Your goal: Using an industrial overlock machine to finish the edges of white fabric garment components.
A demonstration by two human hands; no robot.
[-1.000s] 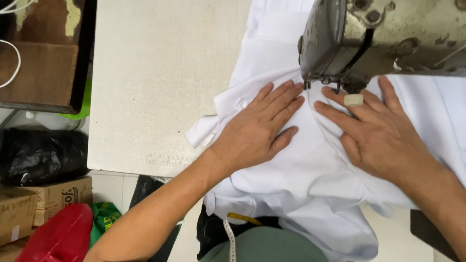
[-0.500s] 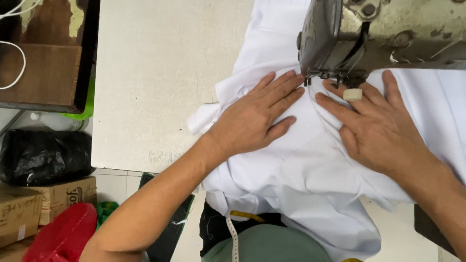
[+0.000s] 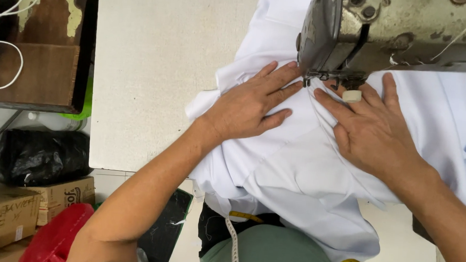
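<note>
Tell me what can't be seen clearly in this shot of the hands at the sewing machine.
Head view only:
- Needle and presser foot: hidden under the sewing machine head.
- Machine's right side: cut off by the edge.
- White fabric seam: covered by the left hand and right hand.
- Cardboard boxes: cut off at the left edge.

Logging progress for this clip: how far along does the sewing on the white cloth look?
Done: part of the white cloth already lies behind the sewing machine. In hand: the left hand and right hand press flat on the cloth either side of the presser foot, fingertips close to it. Left: a large folded part lies in front of the machine, hanging toward the lap. The seam itself cannot be seen.
</note>
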